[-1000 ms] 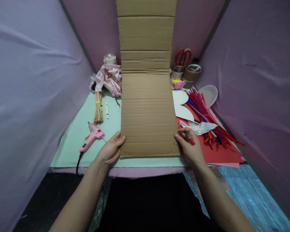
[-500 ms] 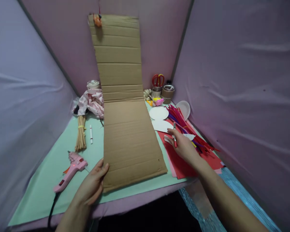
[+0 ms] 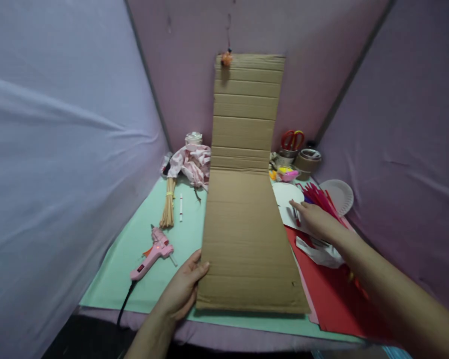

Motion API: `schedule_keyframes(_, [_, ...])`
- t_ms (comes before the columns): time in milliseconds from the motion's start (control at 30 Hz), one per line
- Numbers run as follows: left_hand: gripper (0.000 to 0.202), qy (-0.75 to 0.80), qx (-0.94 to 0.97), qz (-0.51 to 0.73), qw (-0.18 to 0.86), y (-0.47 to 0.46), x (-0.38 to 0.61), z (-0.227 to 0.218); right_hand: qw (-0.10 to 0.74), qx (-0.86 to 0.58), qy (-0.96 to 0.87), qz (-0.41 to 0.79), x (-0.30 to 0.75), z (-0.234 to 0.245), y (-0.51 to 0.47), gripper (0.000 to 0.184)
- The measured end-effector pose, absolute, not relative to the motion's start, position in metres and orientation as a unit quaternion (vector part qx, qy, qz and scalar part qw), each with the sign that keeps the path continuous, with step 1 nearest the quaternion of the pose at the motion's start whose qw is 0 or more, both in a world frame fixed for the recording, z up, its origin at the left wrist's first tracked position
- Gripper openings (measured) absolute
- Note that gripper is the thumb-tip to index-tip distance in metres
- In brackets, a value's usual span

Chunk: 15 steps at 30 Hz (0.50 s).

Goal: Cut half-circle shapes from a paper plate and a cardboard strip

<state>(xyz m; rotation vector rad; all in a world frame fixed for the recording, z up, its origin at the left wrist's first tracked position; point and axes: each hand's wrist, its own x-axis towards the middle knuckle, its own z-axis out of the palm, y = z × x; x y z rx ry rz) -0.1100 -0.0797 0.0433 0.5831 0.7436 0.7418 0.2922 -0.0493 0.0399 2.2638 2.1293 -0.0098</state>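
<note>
A long, creased piece of brown cardboard (image 3: 247, 239) stands in the middle, its upper part leaning against the back wall. My left hand (image 3: 185, 284) grips its lower left edge, thumb on the front face. Over on the right, my right hand (image 3: 316, 219) holds a slim marker (image 3: 296, 216) with a red end. Its fingertips reach over white paper cutouts: a round one (image 3: 286, 193) at the back and another white piece (image 3: 290, 215) in front. Whether the fingers touch the paper, I cannot tell.
A pink glue gun (image 3: 155, 252) with a lit light lies left, near bundled sticks (image 3: 168, 204) and a white marker (image 3: 180, 208). Red sheets (image 3: 333, 289), crumpled white paper (image 3: 318, 252), pipe cleaners (image 3: 320, 197), a paper plate (image 3: 338, 194) and scissors (image 3: 292, 139) are right.
The view has swung left, so things appear further right. My right hand has moved toward the round white paper with the marker. My left hand still grips the cardboard.
</note>
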Motion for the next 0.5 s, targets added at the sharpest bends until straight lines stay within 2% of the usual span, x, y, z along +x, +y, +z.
schedule_keyframes(100, [0.049,0.337,0.269,0.359,0.828,-0.079,-0.110,0.037,-0.054,0.727,0.685,0.000,0.297,0.042,-0.039,0.055])
schedule_keyframes(267, [0.045,0.321,0.257,0.345,0.844,-0.080,-0.112,0.033,-0.207,0.719,0.660,-0.069,0.288,0.066,-0.001,0.054])
schedule_keyframes(367, [0.044,0.316,0.260,0.344,0.846,-0.080,-0.112,0.033,-0.336,0.738,0.567,-0.142,0.281,0.081,0.034,0.056])
schedule_keyframes(433, [0.045,0.321,0.262,0.345,0.842,-0.080,-0.112,0.032,-0.447,0.745,0.458,-0.186,0.280,0.088,0.062,0.064])
schedule_keyframes(500, [0.045,0.330,0.259,0.341,0.841,-0.079,-0.111,0.031,-0.484,0.748,0.415,-0.186,0.280,0.093,0.090,0.068])
